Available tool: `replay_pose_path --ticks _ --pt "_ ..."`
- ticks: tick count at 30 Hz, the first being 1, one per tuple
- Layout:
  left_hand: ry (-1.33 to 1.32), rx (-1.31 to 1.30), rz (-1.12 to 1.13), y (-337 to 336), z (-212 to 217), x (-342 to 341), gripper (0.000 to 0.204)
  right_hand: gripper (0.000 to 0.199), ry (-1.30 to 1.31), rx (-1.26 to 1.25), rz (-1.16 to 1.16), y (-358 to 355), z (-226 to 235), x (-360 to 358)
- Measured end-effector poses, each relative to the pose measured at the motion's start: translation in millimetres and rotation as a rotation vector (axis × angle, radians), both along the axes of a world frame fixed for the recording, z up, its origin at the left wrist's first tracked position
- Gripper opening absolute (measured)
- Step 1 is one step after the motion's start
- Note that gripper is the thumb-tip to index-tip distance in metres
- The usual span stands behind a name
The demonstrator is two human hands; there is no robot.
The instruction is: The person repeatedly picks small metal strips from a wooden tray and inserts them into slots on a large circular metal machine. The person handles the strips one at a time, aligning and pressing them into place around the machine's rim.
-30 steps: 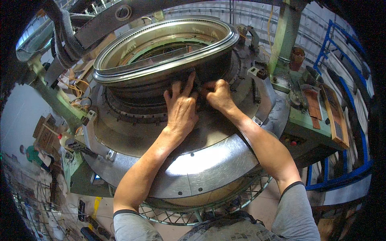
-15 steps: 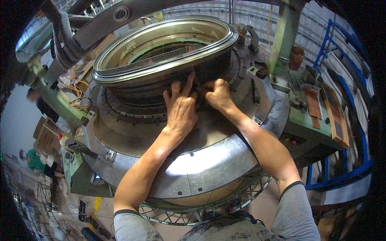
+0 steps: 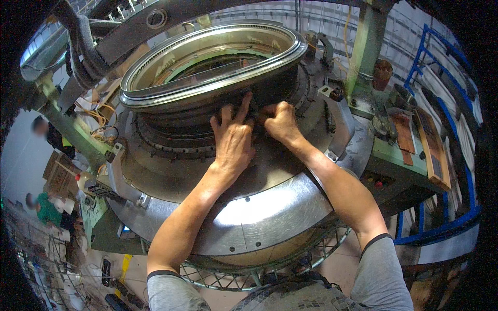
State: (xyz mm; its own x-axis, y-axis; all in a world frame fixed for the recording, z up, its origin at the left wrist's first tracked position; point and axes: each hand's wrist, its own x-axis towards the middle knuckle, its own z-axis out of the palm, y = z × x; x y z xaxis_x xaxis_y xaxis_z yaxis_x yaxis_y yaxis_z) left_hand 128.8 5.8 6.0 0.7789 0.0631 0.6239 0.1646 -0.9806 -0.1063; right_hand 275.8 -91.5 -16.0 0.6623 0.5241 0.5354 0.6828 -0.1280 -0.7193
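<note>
A large round metal machine [image 3: 270, 207] fills the view, with a shiny raised ring [image 3: 207, 83] tilted above its grooved inner cylinder [image 3: 171, 140]. My left hand [image 3: 233, 137] lies flat, fingers spread, against the dark band just under the ring. Close beside it, my right hand [image 3: 280, 122] is curled with its fingertips tucked into the gap beneath the ring. What the right fingers pinch is hidden. Both forearms reach up from the lower edge.
A green side bench [image 3: 404, 150] with wooden boards and small parts stands at right, inside a blue rail [image 3: 441, 228]. A wire mesh guard [image 3: 270, 269] rings the machine's base. Cables and hoses [image 3: 78, 62] hang upper left. Other people stand far left.
Both hands stay at the same spot under the ring; only the fingers shift slightly. A person at far left has moved along the floor.
</note>
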Motion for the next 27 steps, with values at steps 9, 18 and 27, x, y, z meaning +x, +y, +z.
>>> replay_pose_path --ticks 9,18,27 --pt "0.171 0.048 0.067 2 26 -2 0.055 0.015 -0.272 -0.034 -0.122 0 9 -21" --pt "0.233 -0.09 0.021 23 33 -13 0.094 0.028 -0.004 -0.008 -0.044 -2 7 -28" --pt "0.165 0.065 -0.055 28 24 -10 0.1 0.018 0.135 -0.149 -0.059 -16 -14 -38"
